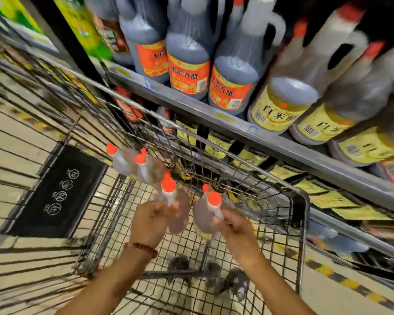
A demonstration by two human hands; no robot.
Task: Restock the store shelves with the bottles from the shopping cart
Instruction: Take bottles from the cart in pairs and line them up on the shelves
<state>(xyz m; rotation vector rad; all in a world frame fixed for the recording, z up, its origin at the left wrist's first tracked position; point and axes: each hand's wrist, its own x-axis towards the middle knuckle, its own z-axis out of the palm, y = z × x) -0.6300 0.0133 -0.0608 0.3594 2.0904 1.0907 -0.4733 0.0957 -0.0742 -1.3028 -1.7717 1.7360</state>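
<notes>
The store shelf (214, 114) runs across the upper right, its front edge a grey metal rail, and large dark bottles with orange labels (189, 73) and yellow labels (275, 112) already stand on it, packed close together. Below it, the wire shopping cart (300, 223) is pushed against the shelving, and the bottles to restock stand near its far wall. The step in hand seems to be the pick-up from the cart: both hands are low inside the basket, each one on a bottle. The left hand (150, 221) has its fingers clenched around the neck of one brownish bottle (178, 214), and the right hand (234, 228) grasps the neck of the second bottle (205, 217) just beside it. Two or three more bottles (132, 164) wait further toward the far left corner of the cart. These bottles look translucent, filled with reddish-brown liquid, with slim pale necks and bright orange caps (214, 198). The next move calls, I think, for lifting both straight up over the cart rim and finding a free place on a shelf.
</notes>
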